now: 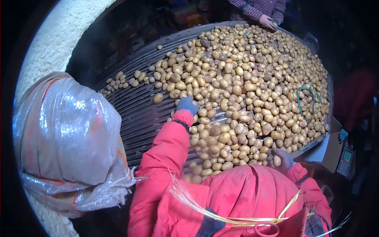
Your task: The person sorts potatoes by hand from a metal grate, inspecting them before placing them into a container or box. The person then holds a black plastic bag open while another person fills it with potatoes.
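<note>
A broad heap of potatoes (252, 87) lies in front of me on a slatted sorting table (134, 106). My left hand (187, 105), in a blue-grey glove, reaches out to the heap's left edge and touches potatoes there. Its fingers are mostly hidden from view. Close to my body on the right, my right hand (285, 158) wears a grey glove. It is closed around a potato (277, 160) at the heap's near edge. Both red sleeves show, along with the front of my red jacket (252, 189).
A full woven sack (71, 134) in plastic stands at left. A green cord (300, 102) lies on the potatoes at right. Across the table is a person's hand (267, 21) among potatoes. A cardboard box (331, 148) and a device with a lit display (346, 160) sit at right.
</note>
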`<state>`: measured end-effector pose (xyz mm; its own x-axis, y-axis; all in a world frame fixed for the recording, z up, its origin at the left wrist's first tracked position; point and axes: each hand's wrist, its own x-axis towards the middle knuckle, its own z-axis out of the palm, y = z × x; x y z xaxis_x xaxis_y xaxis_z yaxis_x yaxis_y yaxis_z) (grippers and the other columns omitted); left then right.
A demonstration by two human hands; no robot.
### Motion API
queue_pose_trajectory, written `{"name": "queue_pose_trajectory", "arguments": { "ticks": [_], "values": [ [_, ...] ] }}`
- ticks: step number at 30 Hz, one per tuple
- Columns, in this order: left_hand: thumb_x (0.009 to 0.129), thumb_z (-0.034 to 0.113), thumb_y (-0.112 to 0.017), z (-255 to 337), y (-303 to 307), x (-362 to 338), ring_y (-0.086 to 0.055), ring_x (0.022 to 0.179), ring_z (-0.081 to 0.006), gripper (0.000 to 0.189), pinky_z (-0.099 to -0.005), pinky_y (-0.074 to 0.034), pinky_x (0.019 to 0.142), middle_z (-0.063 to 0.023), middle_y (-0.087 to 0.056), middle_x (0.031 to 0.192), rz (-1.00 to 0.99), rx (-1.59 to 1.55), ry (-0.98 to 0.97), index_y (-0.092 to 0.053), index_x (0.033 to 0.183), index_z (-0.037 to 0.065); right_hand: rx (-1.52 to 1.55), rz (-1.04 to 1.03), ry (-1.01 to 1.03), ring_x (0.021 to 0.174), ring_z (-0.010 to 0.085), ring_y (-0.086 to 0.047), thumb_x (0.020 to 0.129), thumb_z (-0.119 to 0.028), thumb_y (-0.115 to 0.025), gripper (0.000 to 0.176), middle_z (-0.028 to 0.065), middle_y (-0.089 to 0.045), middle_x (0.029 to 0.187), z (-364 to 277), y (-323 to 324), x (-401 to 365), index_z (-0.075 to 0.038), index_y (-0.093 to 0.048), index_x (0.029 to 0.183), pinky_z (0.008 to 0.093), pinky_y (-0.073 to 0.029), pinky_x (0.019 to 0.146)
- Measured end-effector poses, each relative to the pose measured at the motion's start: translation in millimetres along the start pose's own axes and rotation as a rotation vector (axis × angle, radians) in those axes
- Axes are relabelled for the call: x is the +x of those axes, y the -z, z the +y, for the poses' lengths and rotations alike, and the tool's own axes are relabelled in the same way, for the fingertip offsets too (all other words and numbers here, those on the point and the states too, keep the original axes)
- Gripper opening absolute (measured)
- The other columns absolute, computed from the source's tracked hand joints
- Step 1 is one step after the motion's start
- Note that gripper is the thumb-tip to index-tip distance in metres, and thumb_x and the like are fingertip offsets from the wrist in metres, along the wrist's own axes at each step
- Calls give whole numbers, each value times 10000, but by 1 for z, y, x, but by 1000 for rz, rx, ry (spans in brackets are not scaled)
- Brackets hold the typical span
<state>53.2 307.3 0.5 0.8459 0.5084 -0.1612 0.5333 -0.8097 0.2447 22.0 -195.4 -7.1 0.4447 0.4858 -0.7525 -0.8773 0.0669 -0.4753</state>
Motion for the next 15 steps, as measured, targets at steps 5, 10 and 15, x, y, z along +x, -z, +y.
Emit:
{"name": "queue_pose_trajectory", "arguments": {
  "ticks": [5,10,15],
  "values": [
    [812,343,-764,-11,12,0,-631,1078,-304,503,-402,-515,906,-160,-657,1160,-323,-269,-100,-618,1189,43,-3,3,-1,623,179,-632,961,-342,-574,350,61,-676,843,3,3,3,-33,-617,1119,310,-522,557],
    [942,162,-622,-22,5,-2,-652,1041,-241,371,-359,-564,871,-125,-650,1161,-658,-1694,-51,-579,1287,33,-7,2,1,640,190,-643,963,-335,-569,341,65,-679,852,1,1,0,-38,-615,1124,323,-542,575],
    [965,219,-551,-35,63,14,-650,1041,-256,280,-519,-561,855,-140,-642,1161,-314,-2096,143,-614,1170,39,14,-35,24,669,199,-655,966,-327,-556,346,72,-675,877,7,10,5,-32,-602,1142,335,-556,599]
  ]
}}
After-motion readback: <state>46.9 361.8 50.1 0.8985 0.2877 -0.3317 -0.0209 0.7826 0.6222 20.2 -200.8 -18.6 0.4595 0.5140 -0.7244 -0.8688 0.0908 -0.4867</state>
